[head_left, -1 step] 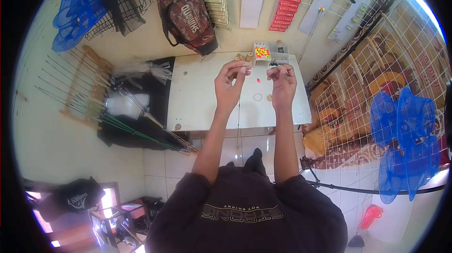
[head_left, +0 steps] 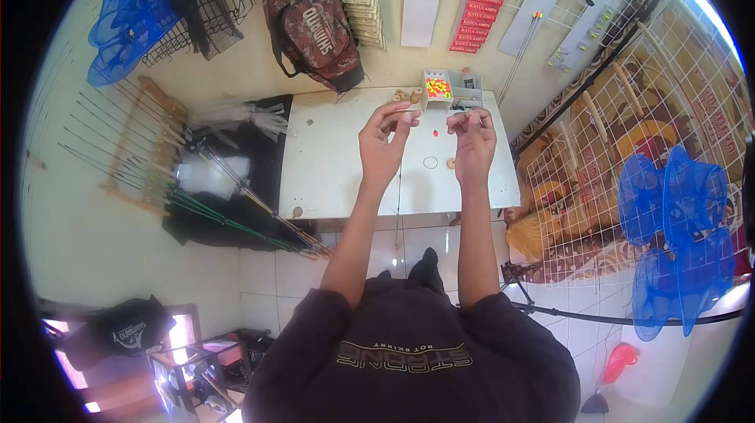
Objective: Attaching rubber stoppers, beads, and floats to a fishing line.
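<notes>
Both my hands are raised over the white table [head_left: 338, 179], a short gap between them. Thumb and fingers of my left hand [head_left: 383, 140] are pinched together at their tips. My right hand [head_left: 473, 144] makes a similar pinch, fingers curled. Whatever sits in either pinch is too small to make out. Between the hands shows a small red bead-like piece [head_left: 436, 132]; I cannot tell whether it hangs on a thread or lies on the table. Below my left hand a thin dark line [head_left: 399, 187] runs down past the table's front edge.
A divided white box [head_left: 425, 99] of red and yellow pieces stands at the back beside wooden spools [head_left: 415, 97]. A dark ring [head_left: 430, 162] and a tan round piece [head_left: 451, 163] lie on the table. Rods [head_left: 212, 210] lean at left; blue nets [head_left: 668, 226] hang right.
The small red piece has shifted slightly right and up toward my right hand. Both hands stay almost in place, with their pinches kept.
</notes>
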Available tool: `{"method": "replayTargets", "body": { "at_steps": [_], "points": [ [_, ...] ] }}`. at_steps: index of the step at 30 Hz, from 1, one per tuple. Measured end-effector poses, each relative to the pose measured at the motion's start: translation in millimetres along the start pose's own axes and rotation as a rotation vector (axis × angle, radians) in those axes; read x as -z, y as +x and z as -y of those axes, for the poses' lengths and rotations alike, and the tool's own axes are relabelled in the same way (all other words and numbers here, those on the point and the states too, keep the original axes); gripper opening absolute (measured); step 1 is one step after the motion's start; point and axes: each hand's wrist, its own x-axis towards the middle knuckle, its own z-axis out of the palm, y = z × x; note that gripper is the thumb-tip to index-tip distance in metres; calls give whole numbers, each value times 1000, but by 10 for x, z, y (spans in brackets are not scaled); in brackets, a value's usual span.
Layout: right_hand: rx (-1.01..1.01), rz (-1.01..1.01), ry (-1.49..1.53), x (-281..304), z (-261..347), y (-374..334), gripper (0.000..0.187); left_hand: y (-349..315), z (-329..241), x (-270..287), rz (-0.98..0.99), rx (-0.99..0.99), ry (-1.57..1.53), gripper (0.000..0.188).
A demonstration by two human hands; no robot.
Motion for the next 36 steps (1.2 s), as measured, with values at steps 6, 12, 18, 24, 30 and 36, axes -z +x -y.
{"method": "replayTargets", "body": {
  "at_steps": [6,12,18,24,30,36],
  "points": [
    [-64,-28,-97,-20,105,-18,19,8,-53,14,2,-1,118,19],
    [-99,93,-166,-116,143,-34,21,12,-107,-21,20,44,61,22],
    [-109,200,-156,-289,180,-65,20,-7,-63,-33,29,23,65,25],
    [-109,128,-263,-192,159,-87,19,-3,-57,-36,-2,25,65,19],
    [-481,-37,-436,-57,247,-33,25,10,23,6,-2,-39,33,16],
    [232,-63,-815,-271,411,-72,32,32,-43,-37,-3,-40,6,25]
  ]
}}
